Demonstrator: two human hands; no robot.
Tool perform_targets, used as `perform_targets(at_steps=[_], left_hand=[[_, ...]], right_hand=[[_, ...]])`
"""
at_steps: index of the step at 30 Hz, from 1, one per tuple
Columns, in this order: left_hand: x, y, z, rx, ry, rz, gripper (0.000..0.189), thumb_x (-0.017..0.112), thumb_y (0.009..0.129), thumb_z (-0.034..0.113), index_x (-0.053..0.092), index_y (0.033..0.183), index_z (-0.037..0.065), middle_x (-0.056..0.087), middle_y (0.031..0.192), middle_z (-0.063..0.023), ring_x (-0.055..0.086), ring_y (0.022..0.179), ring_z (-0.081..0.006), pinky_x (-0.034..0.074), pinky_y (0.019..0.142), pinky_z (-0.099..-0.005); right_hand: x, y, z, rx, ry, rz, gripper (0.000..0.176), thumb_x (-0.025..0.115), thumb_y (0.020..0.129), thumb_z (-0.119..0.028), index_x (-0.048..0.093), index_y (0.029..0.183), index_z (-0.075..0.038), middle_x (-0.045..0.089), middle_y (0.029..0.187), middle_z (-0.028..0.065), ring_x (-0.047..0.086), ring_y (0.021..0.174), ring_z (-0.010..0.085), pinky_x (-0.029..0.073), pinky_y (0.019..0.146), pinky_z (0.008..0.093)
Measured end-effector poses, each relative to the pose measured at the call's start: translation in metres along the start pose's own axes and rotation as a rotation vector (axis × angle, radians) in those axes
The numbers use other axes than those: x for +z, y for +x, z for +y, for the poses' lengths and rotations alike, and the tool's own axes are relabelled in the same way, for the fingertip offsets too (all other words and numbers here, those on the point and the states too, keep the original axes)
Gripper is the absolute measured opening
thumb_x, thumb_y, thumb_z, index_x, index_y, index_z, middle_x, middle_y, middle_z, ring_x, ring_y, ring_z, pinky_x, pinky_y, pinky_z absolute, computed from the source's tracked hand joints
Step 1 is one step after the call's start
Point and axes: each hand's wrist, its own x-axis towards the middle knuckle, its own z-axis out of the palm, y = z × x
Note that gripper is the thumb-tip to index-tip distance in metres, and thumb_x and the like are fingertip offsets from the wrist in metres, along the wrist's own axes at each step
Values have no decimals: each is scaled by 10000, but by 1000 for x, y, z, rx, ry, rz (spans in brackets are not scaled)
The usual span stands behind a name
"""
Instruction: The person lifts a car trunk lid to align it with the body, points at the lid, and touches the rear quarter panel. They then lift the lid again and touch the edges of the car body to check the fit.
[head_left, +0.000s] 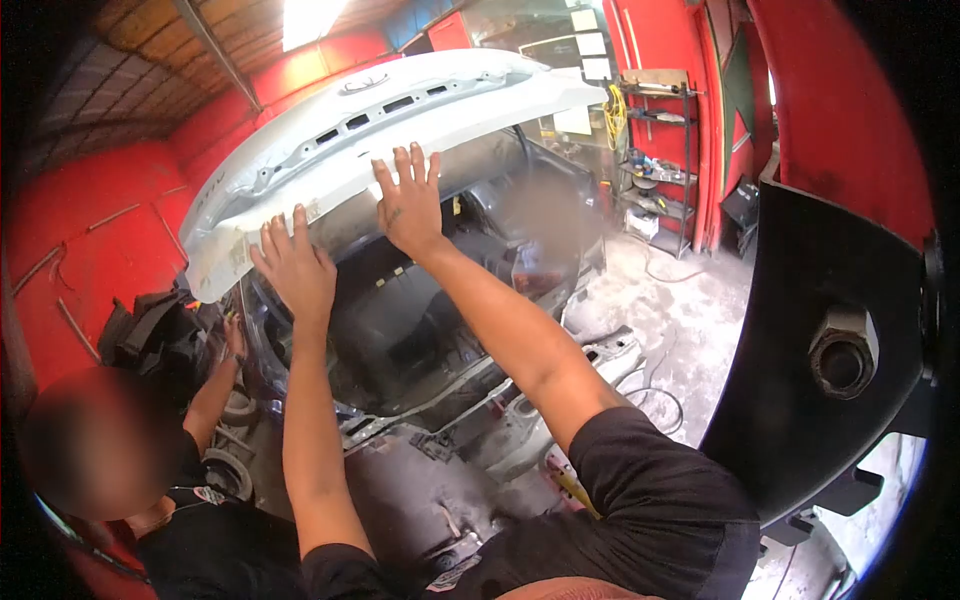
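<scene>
A pale car trunk lid (350, 145) is raised above the open trunk (400, 320) of a dark car body. My left hand (297, 265) lies against the lid's lower edge, left of its middle, with the fingers stretched out. Further right, my right hand (409, 205) rests on the same edge, its fingers spread and pointing up. Neither hand is wrapped round anything. The lid carries a badge and several rectangular cut-outs. Inside the trunk it is dark, and details there are hard to make out.
A co-worker (220, 530) stands at the left, one hand (235, 335) raised beside the car. Black metal with a large bolt (843, 352) fills the right side. A shelf rack (660, 170) stands at the back right. A bumper-like part (540, 430) and cables lie on the floor.
</scene>
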Motion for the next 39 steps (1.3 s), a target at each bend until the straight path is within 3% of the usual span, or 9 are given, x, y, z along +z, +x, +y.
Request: perform_targets(at_steps=[9, 15, 26, 28, 32, 33, 39], left_hand=[[-2, 1, 0, 27, -25, 10, 724, 721, 794, 117, 512, 1487, 130, 492, 1458, -193, 401, 1423, -388, 238, 1178, -622], [-1, 2, 1, 29, 56, -14, 762, 742, 794, 131, 483, 1510, 165, 498, 1458, -169, 423, 1411, -370, 250, 1182, -604], [6, 9, -6, 19, 98, -22, 729, 728, 825, 164, 481, 1512, 172, 491, 1486, -160, 424, 1416, -360, 252, 1183, -607], [7, 9, -5, 18, 71, -16, 718, 720, 833, 169, 484, 1511, 180, 497, 1480, -162, 423, 1417, -361, 244, 1187, -612], [7, 9, -7, 12, 76, -24, 720, 719, 827, 159, 488, 1508, 185, 502, 1475, -161, 424, 1416, -361, 245, 1188, -614], [8, 9, -8, 20, 74, -15, 716, 715, 828, 155, 489, 1507, 183, 502, 1475, -161, 425, 1415, -362, 246, 1188, -615], [12, 8, -9, 45, 54, 31, 680, 645, 835, 127, 496, 1498, 157, 501, 1455, -168, 431, 1407, -353, 243, 1171, -612]], right_hand=[[8, 1, -1, 14, 12, 25, 639, 713, 774, -127, 556, 1393, -90, 453, 1447, 262, 328, 1444, 490, 200, 1195, 682], [13, 4, 2, 3, -67, 52, 615, 701, 797, -165, 574, 1396, -110, 514, 1430, 262, 388, 1421, 485, 225, 1189, 668], [14, 9, 3, -16, -96, -31, 608, 660, 845, -199, 547, 1439, -127, 485, 1492, 253, 378, 1446, 468, 209, 1195, 672], [11, 11, 2, -5, -98, -103, 577, 566, 922, -201, 510, 1490, -115, 442, 1541, 264, 301, 1501, 470, 126, 1225, 665], [12, 10, 6, -28, -47, -83, 601, 609, 883, -195, 524, 1470, -102, 443, 1532, 277, 312, 1491, 475, 142, 1217, 673], [16, 10, 7, -47, -107, -35, 708, 729, 801, -235, 504, 1463, -122, 467, 1498, 251, 357, 1455, 471, 214, 1197, 667], [20, 9, 9, -71, -119, -18, 728, 738, 799, -248, 487, 1469, -115, 467, 1492, 261, 361, 1450, 475, 229, 1189, 670]])
